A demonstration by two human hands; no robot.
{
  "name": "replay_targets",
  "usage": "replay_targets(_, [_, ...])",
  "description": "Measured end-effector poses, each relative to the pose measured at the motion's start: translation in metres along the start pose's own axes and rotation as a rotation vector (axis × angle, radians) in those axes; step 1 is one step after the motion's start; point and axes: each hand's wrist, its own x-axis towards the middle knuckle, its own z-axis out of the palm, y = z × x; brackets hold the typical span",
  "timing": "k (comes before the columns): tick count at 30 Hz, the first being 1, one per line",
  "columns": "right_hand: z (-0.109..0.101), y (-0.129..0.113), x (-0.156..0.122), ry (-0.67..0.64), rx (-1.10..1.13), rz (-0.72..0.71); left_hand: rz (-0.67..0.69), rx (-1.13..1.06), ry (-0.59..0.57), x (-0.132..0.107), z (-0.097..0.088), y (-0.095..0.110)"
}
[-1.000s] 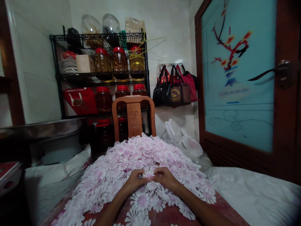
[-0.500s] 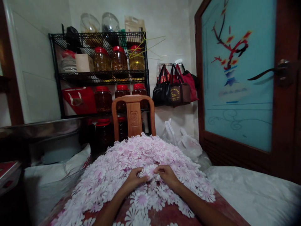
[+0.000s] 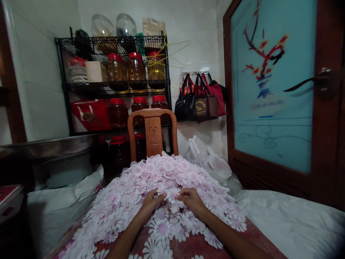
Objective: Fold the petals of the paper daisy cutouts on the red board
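Two hands now stand a little apart over the work: half a second ago, my left hand [image 3: 151,202] was lower and nearer to me, and a second ago the fingertips of both nearly met at one bloom. Since then the left has slid forward and outward, while my right hand [image 3: 192,199] has hardly shifted from where it was half a second ago.

Between them sits a white, many-petalled artificial flower with a pale pink-violet centre [image 3: 173,195], of thin sheet that could be paper or cloth. My right thumb and fingers seem pinched on its near right edge. My left thumb and forefinger curve toward each other beside its left petals; whether they grip a petal, I cannot tell. As I judge it, the two-handed hold on a single bloom has loosened, leaving the right hand as the surer one.

The flower lies just above the heaped mound of white-and-pink flowers [image 3: 188,176] on the dark red, smooth tabletop [image 3: 258,241].
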Motion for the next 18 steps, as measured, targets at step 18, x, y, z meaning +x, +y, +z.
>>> replay_targets(18, [0.006, -0.016, -0.007, 0.039, 0.001, 0.004, 0.079, 0.13, 0.115, 0.011, -0.005, -0.017])
